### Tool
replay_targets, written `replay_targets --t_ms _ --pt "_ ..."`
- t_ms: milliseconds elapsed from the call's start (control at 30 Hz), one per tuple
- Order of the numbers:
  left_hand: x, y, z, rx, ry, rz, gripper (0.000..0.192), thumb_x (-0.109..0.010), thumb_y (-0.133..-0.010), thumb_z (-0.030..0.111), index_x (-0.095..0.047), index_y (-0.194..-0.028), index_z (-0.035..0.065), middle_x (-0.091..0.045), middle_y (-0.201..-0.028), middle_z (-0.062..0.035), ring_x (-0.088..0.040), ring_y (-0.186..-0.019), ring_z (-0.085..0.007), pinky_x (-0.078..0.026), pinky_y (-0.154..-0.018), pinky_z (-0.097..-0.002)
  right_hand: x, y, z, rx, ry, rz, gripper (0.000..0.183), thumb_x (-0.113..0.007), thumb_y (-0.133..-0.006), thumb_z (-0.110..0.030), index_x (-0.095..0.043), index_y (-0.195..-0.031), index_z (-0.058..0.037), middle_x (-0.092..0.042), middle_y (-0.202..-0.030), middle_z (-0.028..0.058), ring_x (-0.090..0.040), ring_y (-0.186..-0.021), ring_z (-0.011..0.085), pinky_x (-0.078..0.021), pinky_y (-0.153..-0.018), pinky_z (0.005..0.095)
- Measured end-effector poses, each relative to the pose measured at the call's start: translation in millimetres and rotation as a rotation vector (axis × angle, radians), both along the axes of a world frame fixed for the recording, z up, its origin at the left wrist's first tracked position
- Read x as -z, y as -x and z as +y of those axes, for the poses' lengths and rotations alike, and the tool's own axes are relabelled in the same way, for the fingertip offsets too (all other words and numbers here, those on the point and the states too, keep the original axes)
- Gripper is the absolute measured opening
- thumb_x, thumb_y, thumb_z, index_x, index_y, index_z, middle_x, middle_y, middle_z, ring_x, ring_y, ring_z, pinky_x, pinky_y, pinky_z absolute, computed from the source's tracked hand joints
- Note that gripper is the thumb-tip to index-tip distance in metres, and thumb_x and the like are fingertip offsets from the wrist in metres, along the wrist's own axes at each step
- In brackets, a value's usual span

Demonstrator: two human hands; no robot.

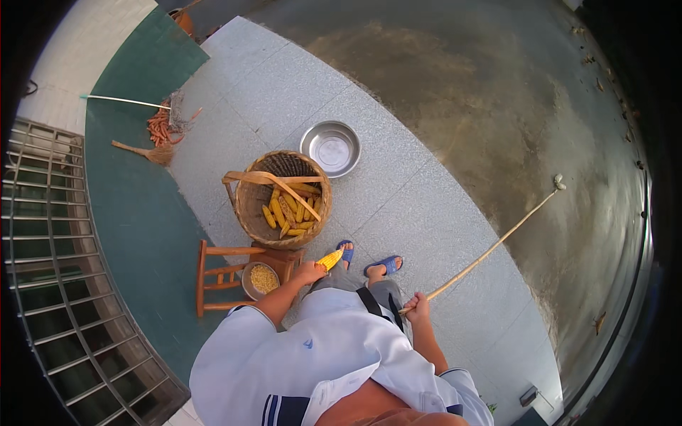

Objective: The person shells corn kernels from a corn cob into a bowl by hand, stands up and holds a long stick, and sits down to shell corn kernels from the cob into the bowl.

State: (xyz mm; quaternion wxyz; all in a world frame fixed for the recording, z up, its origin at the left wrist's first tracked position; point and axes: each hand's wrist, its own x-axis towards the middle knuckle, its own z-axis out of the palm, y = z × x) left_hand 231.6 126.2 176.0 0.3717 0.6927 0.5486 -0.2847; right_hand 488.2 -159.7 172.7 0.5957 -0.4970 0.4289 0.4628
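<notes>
My left hand point(309, 273) is closed around the base of a yellow ear of corn point(331, 259), its tip pointing forward over my knee. A long, thin bamboo pole point(490, 250) is gripped near its end by my right hand point(418, 307); it slants out to the right, with a pale lump at its far tip. Ahead of me stands a woven basket point(246, 215) with a flat wooden handle, holding several ears of corn point(287, 210). Left of my left hand, a metal bowl point(245, 283) of loose corn kernels point(264, 278) rests on a wooden chair point(200, 279).
A stainless steel basin point(341, 154) sits beyond the basket. On the left lie a straw broom point(157, 154) and a pile of reddish elongated pieces point(160, 128). A barred window grille point(50, 261) lines the left wall. Blue slippers point(384, 266) are on my feet.
</notes>
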Motion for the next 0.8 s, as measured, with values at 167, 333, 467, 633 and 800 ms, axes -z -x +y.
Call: replay_targets --t_ms 167,333,467,633,800 --pt "2 64 -39 -0.3 0.127 -0.038 0.058 -0.075 -0.065 0.046 -0.065 -0.102 0.0025 -0.067 -0.101 -0.0195 -0.065 -0.093 -0.0309 -0.051 -0.079 -0.0401 11 -17 15 -0.029 0.034 -0.038 0.013 -0.048 -0.092 -0.017 -0.045 -0.08 -0.0104 -0.032 -0.056 -0.0034 -0.033 -0.046 0.0107 -0.0342 -0.048 0.0302" --pt "-25 73 -79 -0.575 -0.035 -0.146 0.048 -0.075 -0.068 0.042 -0.062 -0.088 0.0003 -0.065 -0.08 -0.0141 -0.064 -0.068 -0.0243 -0.05 -0.061 -0.0371 41 -65 23 -0.156 0.05 -0.061 0.017 -0.045 -0.094 -0.015 -0.045 -0.079 -0.0088 -0.039 -0.06 0.0003 -0.041 -0.053 0.0135 -0.0427 -0.059 0.0327" --pt "-19 91 -114 -0.943 0.002 -0.223 0.041 -0.075 -0.072 0.035 -0.059 -0.087 0.0011 -0.059 -0.066 -0.0072 -0.055 -0.046 -0.0159 -0.044 -0.042 -0.0318 50 -76 45 -0.263 0.082 -0.023 0.009 -0.046 -0.092 -0.009 -0.046 -0.083 -0.0053 -0.048 -0.072 0.007 -0.051 -0.068 0.0211 -0.0513 -0.075 0.0419" --pt "-10 101 -138 -1.113 -0.017 -0.292 0.036 -0.075 -0.075 0.031 -0.058 -0.089 0.0021 -0.055 -0.062 -0.0041 -0.053 -0.044 -0.0142 -0.041 -0.038 -0.0298 52 -68 56 -0.218 0.086 -0.006 0.007 -0.045 -0.091 -0.007 -0.047 -0.085 -0.0043 -0.05 -0.074 0.0073 -0.053 -0.069 0.0216 -0.0522 -0.078 0.0453" --pt "-7 111 -137 -1.136 0.091 -0.274 0.036 -0.074 -0.075 0.031 -0.058 -0.09 0.0025 -0.056 -0.063 -0.0049 -0.054 -0.045 -0.0141 -0.041 -0.038 -0.0297 52 -38 54 -0.309 0.07 -0.038 0.008 -0.048 -0.089 -0.007 -0.049 -0.082 -0.0044 -0.051 -0.073 0.0077 -0.055 -0.071 0.0215 -0.0528 -0.082 0.0442"
